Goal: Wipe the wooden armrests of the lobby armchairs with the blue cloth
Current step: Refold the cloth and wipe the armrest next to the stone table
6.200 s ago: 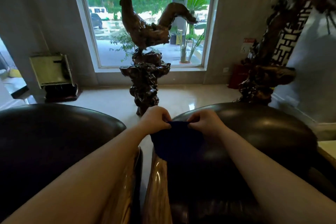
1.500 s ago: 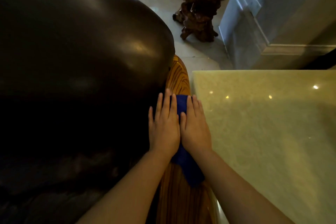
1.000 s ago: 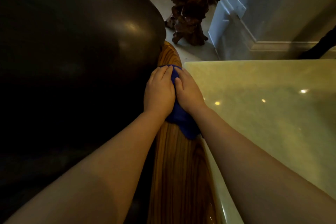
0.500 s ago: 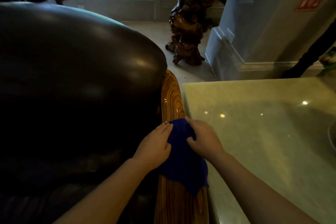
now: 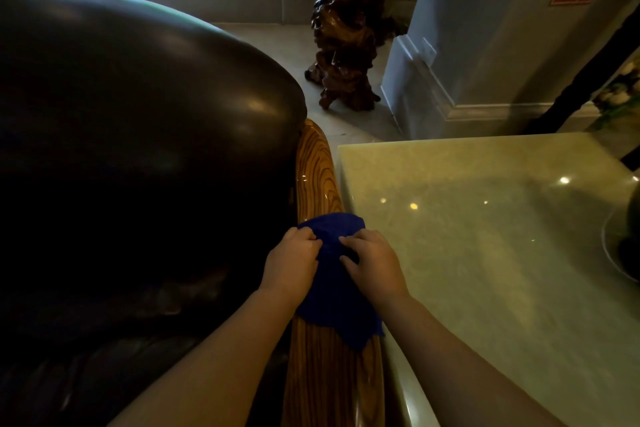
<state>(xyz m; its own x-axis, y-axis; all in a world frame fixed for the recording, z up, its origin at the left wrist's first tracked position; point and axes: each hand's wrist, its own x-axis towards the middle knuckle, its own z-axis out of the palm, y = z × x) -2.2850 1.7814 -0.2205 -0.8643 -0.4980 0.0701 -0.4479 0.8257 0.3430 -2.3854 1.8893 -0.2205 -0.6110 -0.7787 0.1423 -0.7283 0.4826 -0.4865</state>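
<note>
**Now: blue cloth on the wooden armrest, both hands on it**

We note the blue cloth draped across the wooden armrest, roughly midway along its visible length, with a ragged corner hanging toward us over the glossy grain. Our left hand sits on the cloth's left edge, fingers curled and bunching the fabric. Our right hand sits on its right edge, fingers bent and pinching a fold. The two hands are close but apart, cloth showing between them.

Just left of the armrest, touching it, rises the dark leather armchair. Just right lies a pale stone tabletop. At its far right edge we see part of a shallow dish holding something dark; we cannot tell what. Beyond, a carved wood sculpture stands on the floor beside a pillar.
</note>
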